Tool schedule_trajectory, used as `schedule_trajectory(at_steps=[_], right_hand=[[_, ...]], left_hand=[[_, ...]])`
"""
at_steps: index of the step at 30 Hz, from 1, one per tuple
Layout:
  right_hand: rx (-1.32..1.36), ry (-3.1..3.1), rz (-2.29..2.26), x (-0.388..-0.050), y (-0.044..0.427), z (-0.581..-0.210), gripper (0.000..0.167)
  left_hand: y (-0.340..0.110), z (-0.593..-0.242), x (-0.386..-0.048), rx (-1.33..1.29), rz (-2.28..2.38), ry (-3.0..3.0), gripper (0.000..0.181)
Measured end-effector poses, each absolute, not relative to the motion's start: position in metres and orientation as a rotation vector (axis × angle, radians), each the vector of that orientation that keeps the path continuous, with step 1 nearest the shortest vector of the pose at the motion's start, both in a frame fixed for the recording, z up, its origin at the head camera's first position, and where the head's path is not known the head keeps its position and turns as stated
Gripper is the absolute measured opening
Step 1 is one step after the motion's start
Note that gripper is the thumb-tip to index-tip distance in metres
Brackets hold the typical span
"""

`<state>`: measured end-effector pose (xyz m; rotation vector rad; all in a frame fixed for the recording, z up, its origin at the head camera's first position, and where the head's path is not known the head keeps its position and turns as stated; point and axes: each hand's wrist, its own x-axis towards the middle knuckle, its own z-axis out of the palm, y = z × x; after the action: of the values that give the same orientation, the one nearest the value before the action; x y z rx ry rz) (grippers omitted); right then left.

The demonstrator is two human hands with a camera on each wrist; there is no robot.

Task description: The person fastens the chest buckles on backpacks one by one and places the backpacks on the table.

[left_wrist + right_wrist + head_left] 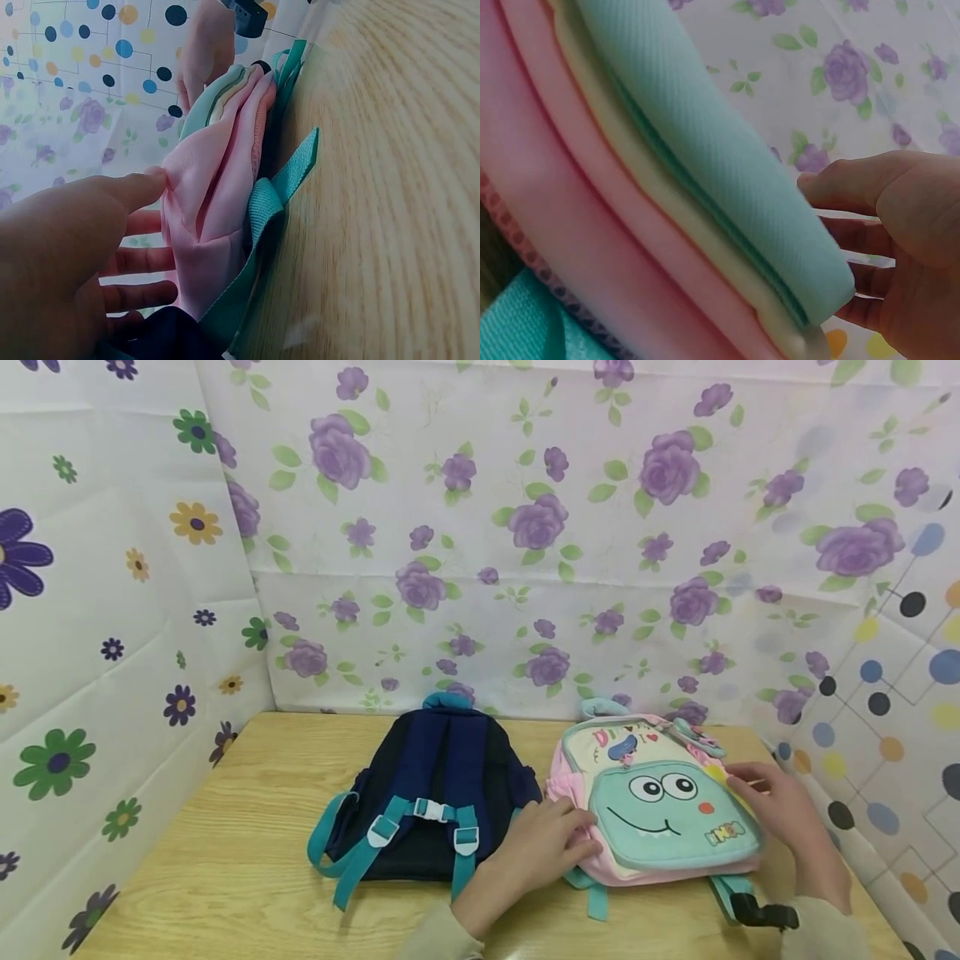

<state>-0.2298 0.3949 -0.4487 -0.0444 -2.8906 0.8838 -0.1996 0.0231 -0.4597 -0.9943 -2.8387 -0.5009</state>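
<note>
A small pink and mint backpack (660,827) with a smiling cartoon face lies front side up on the wooden table. At its left side my left hand (536,843) touches the pink side pocket (202,180); in the left wrist view the thumb meets the pocket's edge and the fingers stretch out loosely. My right hand (776,806) is at the bag's right edge, by the mint front pocket (727,157). Its thumb and fingers are spread beside that pocket in the right wrist view. Whether those fingertips press on the fabric is hard to tell.
Left of the pink bag lies a dark navy backpack (442,777), its teal straps and white buckles facing up. Teal straps (597,900) of the pink bag trail on the table (225,860). Flower-printed cloth (480,527) hangs behind the table, with more patterned cloth at both sides.
</note>
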Motion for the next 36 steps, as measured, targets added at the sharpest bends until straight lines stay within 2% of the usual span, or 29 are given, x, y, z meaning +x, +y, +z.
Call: schedule_trajectory(at_steps=[11,21,36], right_hand=[[-0.098,-2.978,0.992,-0.230,0.407,-0.465,0.063],[-0.228,-3.109,1.166,-0.234,0.413,-0.473,0.081],[-0.052,-2.950,1.147,-0.230,0.411,-0.462,0.066]], left_hand=[[0.024,-0.461,-0.198,-0.975,-0.520,-2.855,0.042],[0.021,-0.459,-0.196,-0.959,-0.566,-2.861,0.042],[0.021,-0.456,-0.196,-0.973,-0.633,-2.903,0.049]])
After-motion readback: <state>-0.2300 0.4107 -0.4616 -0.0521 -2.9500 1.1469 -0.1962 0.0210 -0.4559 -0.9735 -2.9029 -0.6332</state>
